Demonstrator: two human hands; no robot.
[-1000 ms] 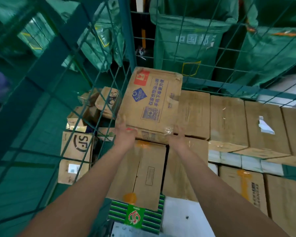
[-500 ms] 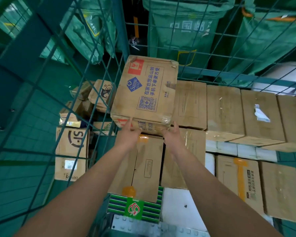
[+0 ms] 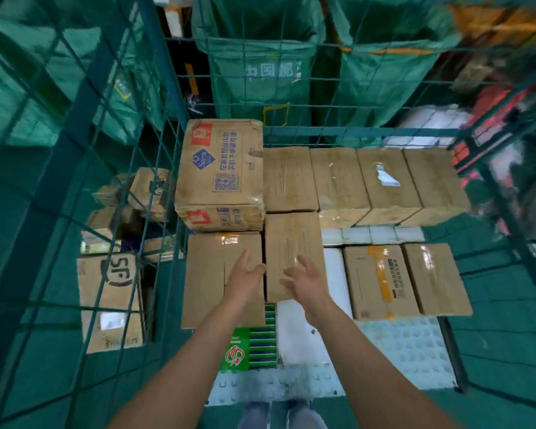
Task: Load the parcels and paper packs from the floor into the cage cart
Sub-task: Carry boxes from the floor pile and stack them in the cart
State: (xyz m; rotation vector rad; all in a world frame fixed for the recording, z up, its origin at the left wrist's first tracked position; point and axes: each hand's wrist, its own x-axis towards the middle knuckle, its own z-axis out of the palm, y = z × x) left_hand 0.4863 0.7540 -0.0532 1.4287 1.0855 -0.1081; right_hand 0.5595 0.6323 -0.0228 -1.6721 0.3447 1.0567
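A worn brown cardboard parcel (image 3: 222,171) with a red square and a blue diamond logo sits in the back left corner of the green wire cage cart (image 3: 369,131), on top of other boxes. Both my hands hover empty in front of it. My left hand (image 3: 245,275) is above a flat brown box (image 3: 209,280), fingers relaxed. My right hand (image 3: 304,280) is spread over a narrow brown box (image 3: 291,239). Several more brown boxes (image 3: 365,181) fill the cart's back row.
Outside the cart's left mesh wall, several parcels lie on the green floor, among them a box marked SF (image 3: 110,301). Green mail sacks (image 3: 260,63) hang behind the cart. A green striped pack (image 3: 249,345) and white packs (image 3: 304,339) lie near the cart's front.
My hands pushed the logo parcel back into the corner, let it go and drew back toward me. The camera tilted down.
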